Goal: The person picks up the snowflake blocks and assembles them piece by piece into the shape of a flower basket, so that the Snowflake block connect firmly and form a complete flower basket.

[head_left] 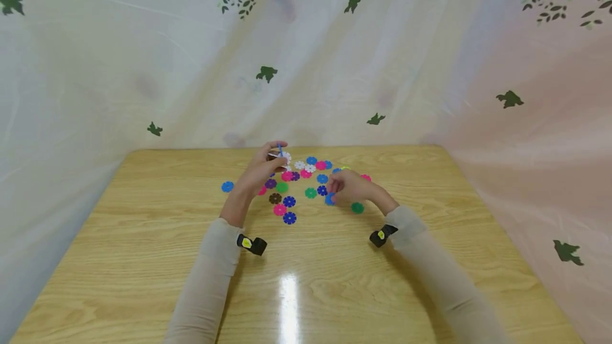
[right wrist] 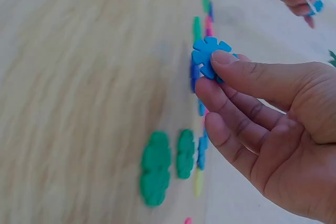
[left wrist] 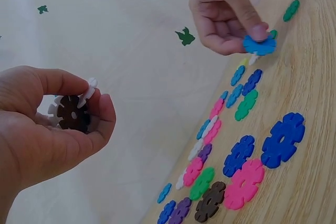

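"Where do you look from?"
"My head, well behind left grip [head_left: 260, 168] and right grip [head_left: 355, 186], facing forward and down."
"And the wrist cameras [head_left: 258, 246]?"
"Each close behind its grip; both views share my two grips and some tabletop [head_left: 334, 280]."

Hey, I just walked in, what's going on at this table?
A person's left hand holds a small bunch of notched discs, brown, white and blue. The right hand pinches a single light blue disc, apart from that bunch. Many more loose discs, in several colours, lie spread over the far part of the wooden table.
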Available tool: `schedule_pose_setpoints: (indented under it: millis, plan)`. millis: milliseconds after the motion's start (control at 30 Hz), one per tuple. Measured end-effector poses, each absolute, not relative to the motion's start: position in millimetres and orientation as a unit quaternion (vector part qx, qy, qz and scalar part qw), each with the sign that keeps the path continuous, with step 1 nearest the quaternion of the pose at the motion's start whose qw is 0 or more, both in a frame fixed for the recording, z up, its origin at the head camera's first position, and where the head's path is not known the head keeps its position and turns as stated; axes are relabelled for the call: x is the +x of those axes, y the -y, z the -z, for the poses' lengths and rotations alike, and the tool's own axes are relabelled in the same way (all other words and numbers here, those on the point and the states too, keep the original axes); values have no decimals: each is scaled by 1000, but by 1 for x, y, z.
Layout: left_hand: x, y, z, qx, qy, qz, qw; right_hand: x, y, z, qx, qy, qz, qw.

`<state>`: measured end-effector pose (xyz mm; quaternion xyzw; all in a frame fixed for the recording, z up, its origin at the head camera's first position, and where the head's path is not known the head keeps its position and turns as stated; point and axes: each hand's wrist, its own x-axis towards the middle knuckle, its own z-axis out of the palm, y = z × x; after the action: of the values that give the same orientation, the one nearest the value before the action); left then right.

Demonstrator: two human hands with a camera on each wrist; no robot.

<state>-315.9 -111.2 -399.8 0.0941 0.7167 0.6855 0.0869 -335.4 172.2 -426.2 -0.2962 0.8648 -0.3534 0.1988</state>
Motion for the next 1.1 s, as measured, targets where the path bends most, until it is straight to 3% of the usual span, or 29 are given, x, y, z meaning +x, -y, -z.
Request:
schedule_pose_setpoints:
  millis: [300, 800, 1100]
  plan:
    - [-315, 107, 402, 109, -723, -676, 94, -346, -163, 414, -284, -828, 457, 158]
    - [-313, 98, 404, 150, -717, -672, 112, -348, -131, 384, -239, -772, 589, 29]
    - [-312, 97, 405, 159, -716, -667, 129, -346, -118, 395, -229, -749, 621, 23]
